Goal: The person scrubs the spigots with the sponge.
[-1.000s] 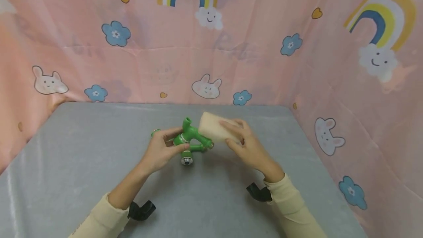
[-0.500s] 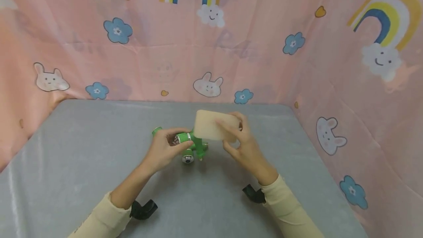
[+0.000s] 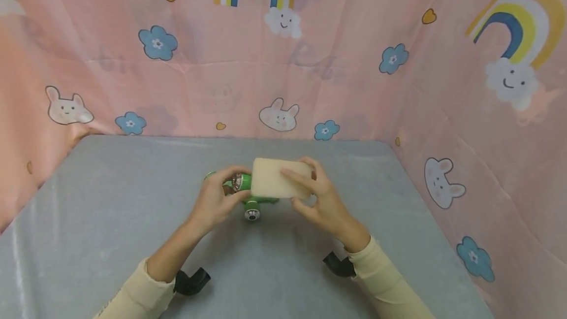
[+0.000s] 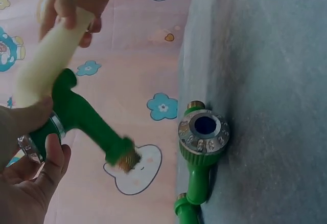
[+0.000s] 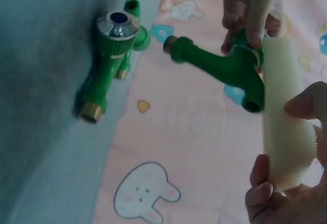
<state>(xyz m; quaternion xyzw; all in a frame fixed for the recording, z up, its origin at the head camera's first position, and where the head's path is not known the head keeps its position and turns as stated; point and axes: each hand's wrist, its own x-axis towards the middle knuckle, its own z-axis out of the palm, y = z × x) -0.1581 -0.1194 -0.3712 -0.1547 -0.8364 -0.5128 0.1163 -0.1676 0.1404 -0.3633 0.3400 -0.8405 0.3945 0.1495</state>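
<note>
My left hand (image 3: 215, 197) grips a green tap (image 4: 92, 114) by its ribbed handle end, holding it up over the table. Its brass threaded end (image 5: 170, 44) sticks out freely in both wrist views. A cream sponge block (image 3: 271, 178) is pinched between the thumb and fingers of my right hand (image 3: 327, 201). The sponge lies right against the tap's body and hides most of it in the head view. Below them, another green tap (image 5: 106, 75) with a silver ringed handle end (image 4: 204, 132) stands on the table.
A further green tap (image 5: 141, 37) is behind the standing one on the grey cloth-covered table (image 3: 133, 201). Black curved pieces (image 3: 192, 281) sit at both sleeve cuffs. A pink patterned curtain (image 3: 345, 78) encloses the back and sides.
The held tap has turned so its spout and threaded end no longer show in the head view. The sponge has moved left and slightly down in front of it.
</note>
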